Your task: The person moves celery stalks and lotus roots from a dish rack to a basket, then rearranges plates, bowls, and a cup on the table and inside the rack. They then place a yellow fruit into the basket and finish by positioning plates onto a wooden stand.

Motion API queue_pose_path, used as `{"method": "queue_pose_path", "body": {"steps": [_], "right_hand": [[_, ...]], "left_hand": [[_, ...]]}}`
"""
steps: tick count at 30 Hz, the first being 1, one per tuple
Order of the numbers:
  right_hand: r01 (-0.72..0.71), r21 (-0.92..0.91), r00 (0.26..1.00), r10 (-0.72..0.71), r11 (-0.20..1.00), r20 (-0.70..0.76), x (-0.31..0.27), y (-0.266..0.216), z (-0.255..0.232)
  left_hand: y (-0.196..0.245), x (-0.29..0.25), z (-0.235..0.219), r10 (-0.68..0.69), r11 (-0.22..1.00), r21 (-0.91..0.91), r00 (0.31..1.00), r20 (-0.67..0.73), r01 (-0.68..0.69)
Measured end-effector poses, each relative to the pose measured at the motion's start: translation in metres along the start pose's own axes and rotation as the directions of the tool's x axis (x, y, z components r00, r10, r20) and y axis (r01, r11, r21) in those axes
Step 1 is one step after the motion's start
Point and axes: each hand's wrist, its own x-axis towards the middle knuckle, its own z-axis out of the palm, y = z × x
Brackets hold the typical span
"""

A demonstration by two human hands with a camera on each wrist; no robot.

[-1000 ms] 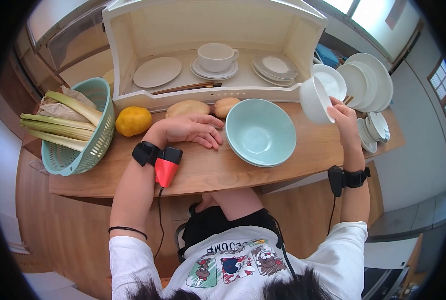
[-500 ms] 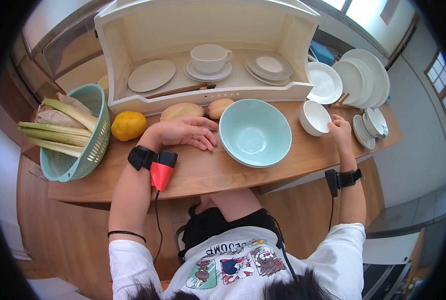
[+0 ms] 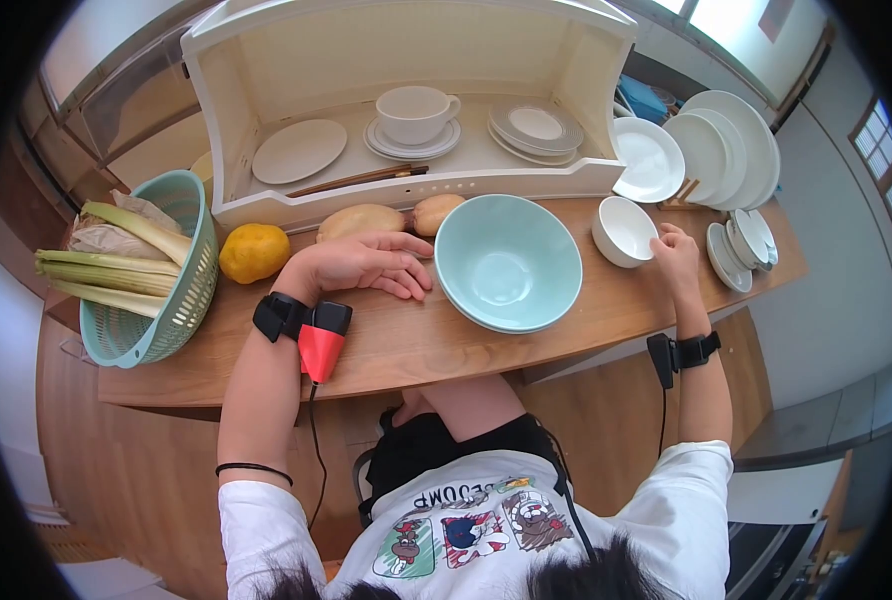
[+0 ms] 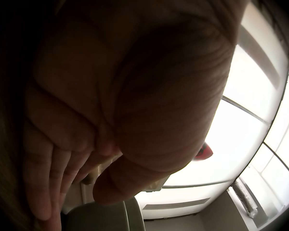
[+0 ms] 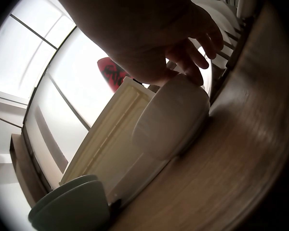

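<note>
A small white bowl [image 3: 625, 232] stands upright on the table, right of two nested pale turquoise bowls [image 3: 508, 262]. At its right rim is my right hand [image 3: 677, 262], thumb and fingers pinching the edge; the right wrist view shows the hand [image 5: 159, 48] over the top of the white bowl [image 5: 172, 120]. Left of the turquoise bowls lies my left hand [image 3: 371, 264], fingers loosely extended and holding nothing, with fingertips close to their rim. Up close in the left wrist view, its palm [image 4: 135, 96] is dark.
A white cabinet [image 3: 526, 185] at the back holds plates, a cup and chopsticks. Potatoes [image 3: 361, 222] and a yellow round fruit [image 3: 254, 252] lie before it. A turquoise basket [image 3: 191, 275] with leeks stands left; a plate rack [image 3: 681, 200] and small stacked dishes [image 3: 731, 262] stand right.
My right hand has lowered the white bowl from a tilted, raised position onto the table, turning it upright, right of the turquoise bowls. My left hand has stayed in place.
</note>
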Motion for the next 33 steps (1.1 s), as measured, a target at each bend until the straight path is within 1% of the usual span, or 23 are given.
{"method": "queue_pose_path", "body": {"steps": [5, 7, 8, 10, 11, 13, 14, 16, 17, 18, 19, 21, 23, 24, 26, 27, 29, 33], "right_hand": [[-0.012, -0.001, 1.0, 0.012, 1.0, -0.009, 0.0, 0.001, 0.002], [0.04, -0.048, 0.999, -0.041, 0.998, -0.009, -0.001, 0.001, 0.002], [0.04, -0.048, 0.999, -0.04, 0.998, -0.009, 0.0, 0.002, 0.002], [-0.015, -0.118, 1.0, 0.013, 0.993, -0.014, 0.0, 0.0, 0.003], [-0.015, -0.118, 1.0, 0.013, 0.993, -0.014, -0.001, -0.001, 0.003], [0.036, -0.153, 0.996, -0.048, 0.988, -0.075, -0.006, -0.01, 0.001], [0.036, -0.153, 0.996, -0.048, 0.988, -0.075, -0.008, -0.014, 0.0], [0.129, 0.021, 0.966, -0.121, 0.991, -0.228, -0.016, -0.029, 0.0], [0.129, 0.021, 0.966, -0.121, 0.991, -0.228, -0.021, -0.04, -0.001], [0.21, 0.157, 0.95, -0.163, 0.965, -0.268, -0.029, -0.057, -0.005], [0.29, 0.286, 0.929, -0.197, 0.913, -0.313, -0.038, -0.073, -0.006], [0.412, 0.348, 0.906, -0.338, 0.842, -0.254, -0.058, -0.093, -0.003], [0.577, 0.242, 0.816, -0.563, 0.78, -0.13, -0.078, -0.111, -0.003], [0.578, 0.243, 0.815, -0.564, 0.779, -0.13, -0.086, -0.119, -0.003], [0.583, 0.23, 0.792, -0.609, 0.779, 0.056, -0.097, -0.131, -0.002], [0.583, 0.231, 0.791, -0.609, 0.779, 0.058, -0.1, -0.134, -0.004], [0.423, 0.363, 0.824, -0.519, 0.83, 0.227, -0.105, -0.138, -0.005], [0.431, 0.348, 0.815, -0.525, 0.833, 0.246, -0.106, -0.137, -0.002]], "left_hand": [[0.0, 0.0, 0.0, -0.002, 1.0, 0.01, 1.0, -0.003, 0.002], [-0.001, 0.001, -0.001, 0.002, 1.0, 0.007, 1.0, 0.003, -0.002], [-0.001, 0.001, -0.001, 0.002, 1.0, 0.007, 1.0, 0.004, -0.002], [-0.002, 0.001, -0.002, 0.006, 1.0, 0.013, 1.0, 0.006, -0.006], [-0.002, 0.001, -0.002, 0.006, 1.0, 0.013, 1.0, 0.007, -0.006], [-0.003, 0.001, -0.003, 0.007, 1.0, 0.008, 1.0, 0.012, -0.007], [-0.002, 0.001, -0.003, 0.007, 1.0, 0.008, 1.0, 0.012, -0.008], [-0.002, 0.001, -0.002, 0.009, 1.0, 0.008, 1.0, 0.017, -0.009], [-0.002, 0.001, -0.003, 0.009, 1.0, 0.009, 1.0, 0.017, -0.009], [-0.003, 0.001, -0.003, 0.01, 1.0, 0.004, 1.0, 0.015, -0.01], [-0.003, 0.001, -0.003, 0.012, 1.0, 0.0, 1.0, 0.013, -0.012], [-0.002, 0.0, -0.002, 0.011, 1.0, 0.001, 1.0, 0.009, -0.011], [-0.001, 0.0, -0.001, 0.011, 1.0, 0.002, 1.0, 0.003, -0.011], [-0.001, -0.001, 0.0, 0.011, 1.0, -0.002, 1.0, 0.0, -0.011], [-0.001, -0.001, 0.0, 0.01, 1.0, -0.009, 1.0, -0.004, -0.01], [-0.002, -0.001, 0.001, 0.01, 1.0, -0.01, 1.0, -0.01, -0.01], [-0.001, -0.001, 0.001, 0.009, 1.0, -0.011, 1.0, -0.016, -0.009], [0.0, -0.001, 0.002, 0.012, 1.0, -0.002, 1.0, -0.008, -0.012]]}}
